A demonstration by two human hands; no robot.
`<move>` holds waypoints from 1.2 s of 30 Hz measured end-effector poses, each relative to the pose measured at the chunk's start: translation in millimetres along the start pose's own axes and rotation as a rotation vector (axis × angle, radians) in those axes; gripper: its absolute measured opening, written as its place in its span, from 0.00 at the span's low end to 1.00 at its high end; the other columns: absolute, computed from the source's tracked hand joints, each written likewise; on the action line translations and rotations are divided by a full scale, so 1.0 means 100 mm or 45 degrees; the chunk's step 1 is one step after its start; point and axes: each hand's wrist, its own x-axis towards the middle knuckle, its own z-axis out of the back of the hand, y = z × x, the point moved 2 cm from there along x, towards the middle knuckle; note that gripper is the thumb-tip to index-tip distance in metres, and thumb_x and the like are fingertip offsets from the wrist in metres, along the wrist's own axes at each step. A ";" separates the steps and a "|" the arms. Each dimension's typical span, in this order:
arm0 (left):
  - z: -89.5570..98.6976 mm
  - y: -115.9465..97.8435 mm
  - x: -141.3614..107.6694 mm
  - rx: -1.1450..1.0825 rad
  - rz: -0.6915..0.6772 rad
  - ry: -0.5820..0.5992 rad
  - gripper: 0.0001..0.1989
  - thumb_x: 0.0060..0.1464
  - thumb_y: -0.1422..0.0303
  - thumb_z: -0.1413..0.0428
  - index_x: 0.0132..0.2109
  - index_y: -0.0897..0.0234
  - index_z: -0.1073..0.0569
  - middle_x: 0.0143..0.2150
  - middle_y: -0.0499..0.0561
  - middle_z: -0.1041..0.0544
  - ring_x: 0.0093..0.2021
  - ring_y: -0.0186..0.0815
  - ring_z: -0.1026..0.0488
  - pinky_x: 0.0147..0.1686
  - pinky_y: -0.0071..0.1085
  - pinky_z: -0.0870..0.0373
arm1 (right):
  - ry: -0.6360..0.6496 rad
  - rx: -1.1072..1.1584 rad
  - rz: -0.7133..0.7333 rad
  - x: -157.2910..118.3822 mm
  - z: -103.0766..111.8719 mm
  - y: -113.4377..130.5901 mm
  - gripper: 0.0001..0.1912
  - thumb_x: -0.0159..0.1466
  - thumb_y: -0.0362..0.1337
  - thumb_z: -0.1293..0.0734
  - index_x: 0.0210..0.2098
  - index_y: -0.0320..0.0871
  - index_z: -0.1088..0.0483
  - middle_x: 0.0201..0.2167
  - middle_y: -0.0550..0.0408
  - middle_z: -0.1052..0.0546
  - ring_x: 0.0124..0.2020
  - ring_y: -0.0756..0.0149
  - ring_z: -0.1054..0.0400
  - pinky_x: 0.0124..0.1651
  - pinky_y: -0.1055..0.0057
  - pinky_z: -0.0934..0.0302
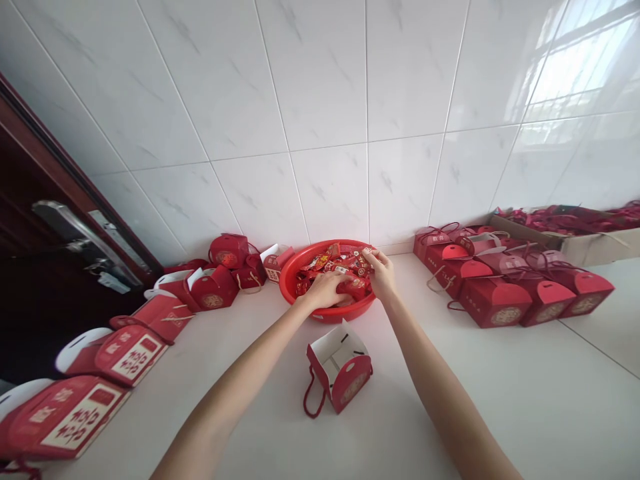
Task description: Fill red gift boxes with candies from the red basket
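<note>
A red plastic basket (330,315) stands by the wall, full of red-wrapped candies (327,260). My left hand (327,290) is inside it, its thumb and fingers around a red candy packet (355,288). At the basket's right rim my right hand (381,272) pinches a small wrapped candy (367,253) between thumb and fingertips. In front of the basket, between my forearms, sits an open red gift box (350,385) with a white inside. Its dark red cord handle hangs out on the left, and I see no candy in it.
Several red gift boxes (133,353) line the left side, some with lids up. On the right, closed red boxes (495,300) stand in rows. Behind them is a cardboard carton (595,245) of red items. A tiled wall (330,100) and a dark door (30,287) border the surface.
</note>
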 end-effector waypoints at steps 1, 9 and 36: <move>0.01 0.01 0.00 -0.042 -0.003 -0.041 0.15 0.51 0.65 0.38 0.47 0.57 0.20 0.53 0.56 0.21 0.55 0.53 0.27 0.57 0.42 0.36 | -0.005 0.022 -0.007 0.00 0.00 0.00 0.19 0.46 0.48 0.22 0.24 0.46 0.33 0.24 0.60 0.25 0.28 0.65 0.30 0.35 0.66 0.34; 0.14 0.38 -0.03 -0.691 0.424 -0.357 0.19 0.56 0.51 0.44 0.34 0.64 0.24 0.26 0.52 0.20 0.31 0.44 0.22 0.35 0.34 0.29 | -0.001 -0.116 0.040 -0.01 0.00 0.00 0.20 0.46 0.51 0.23 0.26 0.46 0.32 0.28 0.56 0.22 0.31 0.62 0.29 0.35 0.67 0.34; 0.18 0.53 -0.10 -1.175 0.428 -0.424 0.20 0.55 0.50 0.44 0.37 0.65 0.23 0.34 0.52 0.19 0.34 0.38 0.21 0.38 0.34 0.23 | 0.041 -0.690 0.207 -0.06 -0.01 -0.07 0.13 0.51 0.48 0.27 0.23 0.46 0.30 0.26 0.56 0.24 0.25 0.63 0.33 0.26 0.68 0.40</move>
